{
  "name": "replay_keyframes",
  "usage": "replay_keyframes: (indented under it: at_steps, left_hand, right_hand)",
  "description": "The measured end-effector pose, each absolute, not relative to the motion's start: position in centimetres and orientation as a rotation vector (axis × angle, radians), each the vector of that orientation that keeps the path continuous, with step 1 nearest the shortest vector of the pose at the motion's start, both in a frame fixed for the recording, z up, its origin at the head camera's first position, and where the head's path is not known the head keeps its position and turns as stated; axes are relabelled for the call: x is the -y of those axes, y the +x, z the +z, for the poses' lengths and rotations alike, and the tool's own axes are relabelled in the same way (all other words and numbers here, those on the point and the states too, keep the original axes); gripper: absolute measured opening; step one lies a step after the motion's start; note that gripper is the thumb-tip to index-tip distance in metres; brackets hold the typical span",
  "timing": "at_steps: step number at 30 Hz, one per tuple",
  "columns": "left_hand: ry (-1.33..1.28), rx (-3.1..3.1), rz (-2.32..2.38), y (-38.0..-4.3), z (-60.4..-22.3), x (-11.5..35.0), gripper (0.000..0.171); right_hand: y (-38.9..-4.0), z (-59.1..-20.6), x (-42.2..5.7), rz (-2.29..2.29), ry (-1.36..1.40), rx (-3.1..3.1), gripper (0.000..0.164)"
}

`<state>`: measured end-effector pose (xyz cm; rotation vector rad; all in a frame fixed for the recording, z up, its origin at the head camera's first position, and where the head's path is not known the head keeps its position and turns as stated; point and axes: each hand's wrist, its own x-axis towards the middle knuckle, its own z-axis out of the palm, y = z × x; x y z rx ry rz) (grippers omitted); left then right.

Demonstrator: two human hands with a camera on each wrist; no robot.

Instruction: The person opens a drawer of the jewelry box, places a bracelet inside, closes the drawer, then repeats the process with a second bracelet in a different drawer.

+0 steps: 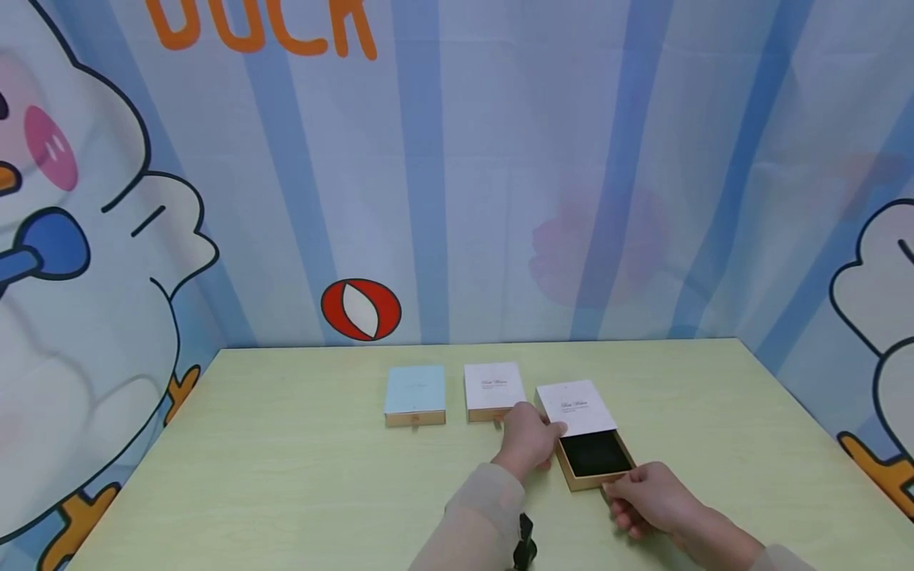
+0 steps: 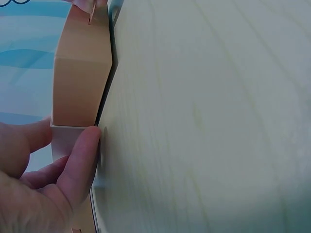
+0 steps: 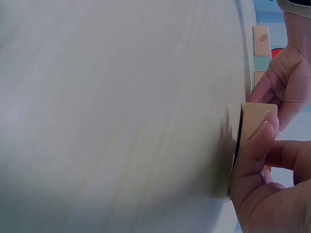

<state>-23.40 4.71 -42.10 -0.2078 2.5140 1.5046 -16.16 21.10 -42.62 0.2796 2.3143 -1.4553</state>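
Observation:
A white-topped drawer box (image 1: 575, 406) stands at an angle on the table, its tan drawer (image 1: 589, 481) pulled partway out toward me, with a black inside showing. My left hand (image 1: 527, 436) grips the near left edge of the white sleeve, thumb at the top. In the left wrist view its fingers lie along the sleeve (image 2: 64, 141) beside the tan drawer wall (image 2: 82, 92). At the drawer's front, my right hand (image 1: 653, 500) pinches the small pull tab (image 2: 92, 13). The right wrist view shows the right fingers curled at the tan drawer front (image 3: 255, 116), partly hiding it.
Just left of the worked box stands another white box (image 1: 494, 385), partly behind the left hand. Farther left is a light blue box (image 1: 416, 388); both are closed. The pale wooden table (image 1: 286, 460) ends at a blue striped cloth backdrop (image 1: 485, 198) with printed cartoon figures.

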Motion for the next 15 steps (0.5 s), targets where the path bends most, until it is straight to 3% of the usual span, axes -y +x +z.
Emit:
replay_keyframes:
  at_steps: [15]
  left_hand:
    - [-0.197,-2.521,1.505,-23.50,-42.17,-4.69,0.019]
  right_hand:
    - [-16.03,-42.50,-21.43,-1.466,0.214,-2.283,0.019]
